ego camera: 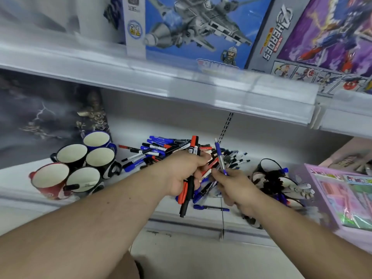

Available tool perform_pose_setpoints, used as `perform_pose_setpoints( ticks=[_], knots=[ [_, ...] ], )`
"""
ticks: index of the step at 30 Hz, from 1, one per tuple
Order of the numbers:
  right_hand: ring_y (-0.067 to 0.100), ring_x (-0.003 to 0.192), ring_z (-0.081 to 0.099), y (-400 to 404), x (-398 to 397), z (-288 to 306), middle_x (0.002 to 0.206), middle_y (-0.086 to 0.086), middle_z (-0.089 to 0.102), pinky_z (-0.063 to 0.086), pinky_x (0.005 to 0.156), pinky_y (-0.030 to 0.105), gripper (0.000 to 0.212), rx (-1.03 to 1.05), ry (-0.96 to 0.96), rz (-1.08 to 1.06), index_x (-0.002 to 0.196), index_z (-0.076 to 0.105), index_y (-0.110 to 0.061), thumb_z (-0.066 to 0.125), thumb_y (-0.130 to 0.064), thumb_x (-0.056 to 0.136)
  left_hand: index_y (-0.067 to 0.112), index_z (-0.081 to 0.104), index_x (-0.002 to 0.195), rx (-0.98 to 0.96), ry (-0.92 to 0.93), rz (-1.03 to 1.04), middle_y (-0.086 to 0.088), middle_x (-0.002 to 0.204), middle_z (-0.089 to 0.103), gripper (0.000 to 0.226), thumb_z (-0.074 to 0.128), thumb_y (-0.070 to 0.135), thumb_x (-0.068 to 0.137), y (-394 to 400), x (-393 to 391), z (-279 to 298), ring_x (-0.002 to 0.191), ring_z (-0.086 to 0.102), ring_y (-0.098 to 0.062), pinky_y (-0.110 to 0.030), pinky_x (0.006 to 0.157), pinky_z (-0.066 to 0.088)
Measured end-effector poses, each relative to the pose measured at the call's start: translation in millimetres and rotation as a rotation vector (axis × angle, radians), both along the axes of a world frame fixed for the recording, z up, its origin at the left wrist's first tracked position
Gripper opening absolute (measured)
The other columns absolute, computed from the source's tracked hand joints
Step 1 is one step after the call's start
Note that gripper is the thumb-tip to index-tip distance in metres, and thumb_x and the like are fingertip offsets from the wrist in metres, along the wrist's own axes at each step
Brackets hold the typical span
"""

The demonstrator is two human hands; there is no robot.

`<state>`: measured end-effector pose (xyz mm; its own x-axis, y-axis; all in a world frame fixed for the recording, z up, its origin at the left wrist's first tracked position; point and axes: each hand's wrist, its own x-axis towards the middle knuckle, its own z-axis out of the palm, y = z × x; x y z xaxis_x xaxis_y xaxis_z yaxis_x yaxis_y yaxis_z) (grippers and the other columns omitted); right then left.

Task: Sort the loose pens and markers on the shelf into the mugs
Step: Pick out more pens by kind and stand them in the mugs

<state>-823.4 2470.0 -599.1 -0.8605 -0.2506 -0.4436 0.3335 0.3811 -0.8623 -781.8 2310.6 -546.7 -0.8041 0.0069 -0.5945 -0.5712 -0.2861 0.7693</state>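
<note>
Left hand curled tight round a bundle of markers, red and black barrels jutting below the fist and capped ends poking out above the knuckles; fingertips themselves hidden behind the bundle. Right hand pinching a blue pen near its lower end between thumb and forefinger, pen standing nearly upright, slightly tilted; remaining fingers tucked under and hard to make out. Both hands close together, just above the loose pile of pens and markers spread across the white shelf; middle of the pile covered by the hands. One blue-capped pen lying alone near the shelf's front edge. To the left, well apart from the pile, a cluster of five mugs, mouths open; a dark marker resting at the red mug, whether inside or against the rim impossible to tell. To the right, dark mugs with pens, blurred, count unclear. Pink box cut off at the right edge. Toy boxes above, tops cropped.
</note>
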Motion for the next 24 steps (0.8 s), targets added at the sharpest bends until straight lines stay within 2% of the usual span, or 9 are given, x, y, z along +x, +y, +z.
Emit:
perform_pose_setpoints(
  ticks=[3, 6, 9, 11, 13, 15, 19, 21, 24],
  knots=[
    [0.012, 0.044, 0.014, -26, 30, 14, 0.051, -0.002, 0.025, 0.009, 0.046, 0.024, 0.028, -0.129, -0.112, 0.021, 0.077, 0.055, -0.013, 0.056, -0.03, 0.1, 0.015, 0.065, 0.092, -0.131, 0.047, -0.042, -0.004, 0.071, 0.051, 0.013, 0.065, 0.027, 0.094, -7, 12, -3, 0.049, 0.037, -0.012, -0.023, 0.045, 0.034],
    [0.011, 0.04, 0.013, -47, 53, 22, 0.049, -0.002, 0.023, 0.01, 0.044, 0.02, 0.024, -0.139, -0.153, 0.069, 0.076, 0.053, -0.012, 0.049, -0.014, 0.1, 0.017, 0.059, 0.078, -0.21, 0.108, -0.054, -0.001, 0.063, 0.046, 0.024, 0.068, 0.034, 0.092, -18, 23, -9, 0.05, 0.037, -0.013, -0.022, 0.044, 0.034],
    [0.012, 0.04, 0.015, -63, 69, 25, 0.049, -0.001, 0.026, 0.011, 0.045, 0.02, 0.023, -0.11, -0.144, 0.113, 0.076, 0.052, -0.012, 0.046, -0.006, 0.097, 0.018, 0.053, 0.071, -0.236, 0.166, -0.043, 0.004, 0.049, 0.041, 0.029, 0.071, 0.031, 0.09, -30, 32, -11, 0.041, 0.032, -0.013, -0.022, 0.043, 0.032],
    [0.016, 0.041, 0.026, -69, 75, 25, 0.053, 0.004, 0.036, 0.02, 0.044, 0.024, 0.019, -0.121, -0.119, 0.135, 0.079, 0.057, -0.01, 0.049, -0.006, 0.096, 0.018, 0.05, 0.068, -0.254, 0.198, -0.031, 0.007, 0.041, 0.04, 0.032, 0.072, 0.026, 0.089, -39, 38, -12, 0.037, 0.033, -0.012, -0.021, 0.042, 0.032],
    [0.021, 0.051, 0.048, -75, 78, 26, 0.061, 0.007, 0.055, 0.04, 0.051, 0.031, 0.009, -0.125, -0.049, 0.17, 0.088, 0.064, -0.008, 0.056, -0.006, 0.093, 0.017, 0.052, 0.071, -0.27, 0.215, -0.018, 0.005, 0.044, 0.043, 0.028, 0.073, 0.024, 0.088, -49, 42, -13, 0.035, 0.036, -0.011, -0.02, 0.041, 0.033],
    [0.015, 0.06, 0.06, -79, 81, 28, 0.064, -0.001, 0.066, 0.045, 0.063, 0.033, 0.011, -0.143, 0.029, 0.152, 0.098, 0.066, -0.007, 0.059, -0.003, 0.089, 0.016, 0.055, 0.075, -0.272, 0.219, -0.006, 0.001, 0.051, 0.046, 0.025, 0.076, 0.025, 0.085, -60, 47, -13, 0.038, 0.037, -0.012, -0.02, 0.042, 0.033],
    [0.01, 0.04, 0.047, -85, 76, 33, 0.051, -0.005, 0.061, 0.033, 0.051, 0.029, 0.016, -0.274, 0.128, -0.007, 0.093, 0.067, -0.007, 0.054, 0.002, 0.091, 0.009, 0.066, 0.094, -0.294, 0.203, -0.023, -0.008, 0.068, 0.051, 0.031, 0.081, 0.032, 0.079, -78, 53, -17, 0.048, 0.035, -0.015, -0.024, 0.046, 0.035],
    [0.015, 0.043, 0.041, -90, 72, 36, 0.052, -0.003, 0.059, 0.032, 0.049, 0.028, 0.022, -0.307, 0.131, -0.007, 0.093, 0.07, -0.01, 0.053, 0.003, 0.09, 0.004, 0.067, 0.102, -0.285, 0.196, -0.046, -0.014, 0.082, 0.056, 0.04, 0.08, 0.034, 0.08, -83, 56, -18, 0.048, 0.036, -0.015, -0.024, 0.044, 0.036],
    [0.018, 0.049, 0.034, -98, 66, 36, 0.054, 0.004, 0.056, 0.027, 0.052, 0.031, 0.028, -0.346, 0.086, 0.041, 0.089, 0.071, -0.012, 0.05, 0.005, 0.084, 0.008, 0.065, 0.093, -0.299, 0.225, -0.094, -0.009, 0.077, 0.062, 0.024, 0.073, 0.03, 0.087, -89, 59, -16, 0.044, 0.037, -0.013, -0.022, 0.042, 0.034]
  ],
)
